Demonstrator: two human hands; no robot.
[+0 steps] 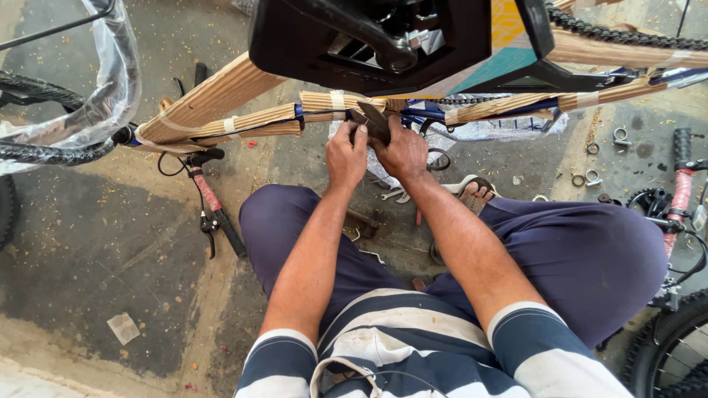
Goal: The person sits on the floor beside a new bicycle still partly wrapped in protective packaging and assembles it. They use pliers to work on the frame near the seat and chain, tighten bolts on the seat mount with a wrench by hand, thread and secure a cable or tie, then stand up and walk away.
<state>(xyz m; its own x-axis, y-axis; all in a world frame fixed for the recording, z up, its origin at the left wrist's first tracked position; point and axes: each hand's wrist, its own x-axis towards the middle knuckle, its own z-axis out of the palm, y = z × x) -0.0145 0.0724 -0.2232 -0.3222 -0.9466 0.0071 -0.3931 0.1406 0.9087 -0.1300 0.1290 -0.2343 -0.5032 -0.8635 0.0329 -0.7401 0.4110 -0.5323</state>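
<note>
Seen from above, a person sits low over a concrete floor (110, 243) with knees apart, both forearms reaching forward to a bicycle frame (221, 99) that lies across the upper part of the view, its tubes wrapped in tan corrugated cardboard held with pale tape. The left hand (346, 156) and the right hand (402, 151) meet side by side, touching, at the middle of the frame, where a dark flat metal tool (375, 118) stands tilted between them against a wrapped tube. The fingers of the left hand are curled and pinched together on the lower edge of the tool; the fingers of the right hand are folded over it from the other side, so both hands grip the same piece. Just above the hands hangs a black pedal (369, 37) on its crank, and a chain (627, 33) runs off toward the upper right. On the left, a wheel rim wrapped in clear plastic (110, 81) lies beside a black tyre (44, 151). A red and black brake lever (214, 210) rests on the floor near the person's left knee. A silver spanner (391, 194) lies on the floor under the hands, and small metal rings (619, 135) are scattered to the right, near another bicycle's handlebar grip (682, 147).
</note>
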